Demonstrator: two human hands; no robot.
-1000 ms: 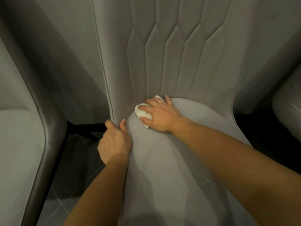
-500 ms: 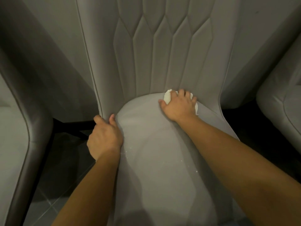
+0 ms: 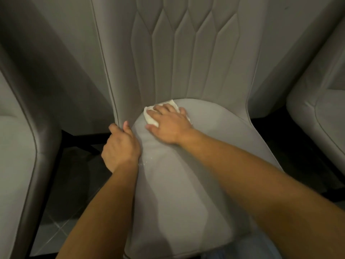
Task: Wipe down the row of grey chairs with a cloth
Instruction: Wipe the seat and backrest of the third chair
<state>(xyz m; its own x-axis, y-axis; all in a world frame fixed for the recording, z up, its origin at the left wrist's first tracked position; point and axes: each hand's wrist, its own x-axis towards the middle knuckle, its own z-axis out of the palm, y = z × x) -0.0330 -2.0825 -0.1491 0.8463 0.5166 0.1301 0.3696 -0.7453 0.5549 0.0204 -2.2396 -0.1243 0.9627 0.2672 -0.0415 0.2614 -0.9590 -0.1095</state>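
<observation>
Two bare hands work on the middle grey chair (image 3: 183, 184): the right hand (image 3: 169, 126) presses a white cloth (image 3: 149, 116) flat at the back of the seat where it meets the quilted backrest (image 3: 186, 53), fingers slightly spread over it. The left hand (image 3: 120, 146) grips the seat's left edge, fingers curled round it, with neighbouring grey chairs on the left (image 3: 16, 165) and right (image 3: 321, 113).

A grey chair (image 3: 186, 184) fills the middle: smooth rounded seat, upright back quilted in long diamond panels toward 12 o'clock. A small white cloth (image 3: 149, 118), crumpled flat, lies on the seat's rear edge just below the back. Two more grey chairs flank it, at 9 o'clock (image 3: 16, 165) and 3 o'clock (image 3: 321, 116)
</observation>
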